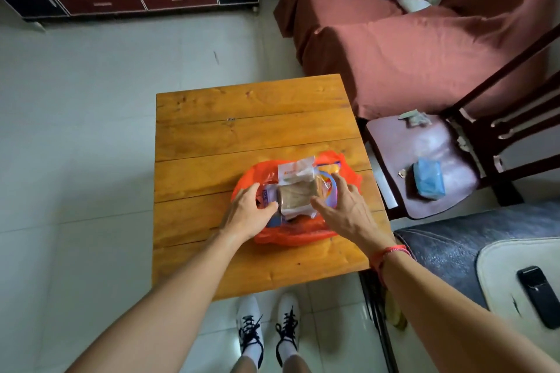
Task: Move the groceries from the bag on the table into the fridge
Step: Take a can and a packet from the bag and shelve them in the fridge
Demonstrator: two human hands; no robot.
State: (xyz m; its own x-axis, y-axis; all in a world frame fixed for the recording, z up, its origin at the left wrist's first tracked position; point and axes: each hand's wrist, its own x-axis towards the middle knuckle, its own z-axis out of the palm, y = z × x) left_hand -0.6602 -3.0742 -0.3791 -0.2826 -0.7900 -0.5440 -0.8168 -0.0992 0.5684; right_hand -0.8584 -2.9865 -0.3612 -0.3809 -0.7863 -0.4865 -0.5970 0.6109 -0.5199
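The left hand [247, 212] rests on the left side of the orange bag [291, 235], fingers curled over the left end of a clear-wrapped loaf of bread [295, 198], thumb tucked against its near edge; it seems to be closing on the wrapper, though whether it truly grips cannot be told. The bag lies open and slumped on the near-right part of the wooden table [242, 124], its thin plastic spread flat around the contents. The loaf lies on top, in the middle of the bag: brownish slices under glossy film, with blue and purple print showing at both ends. A white packet [295, 171] sits just beyond it, on the far side. The right hand [342, 212] is spread wide over the loaf's right end, fingers apart and holding nothing, fingertips at the wrapper.

To lift well, both hands should likely cup the loaf from its ends and underside, not pinch the loose film, which may slip or tear. A light squeeze only, since bread crushes easily. The bag may cling and rise with it. No fridge is in view.
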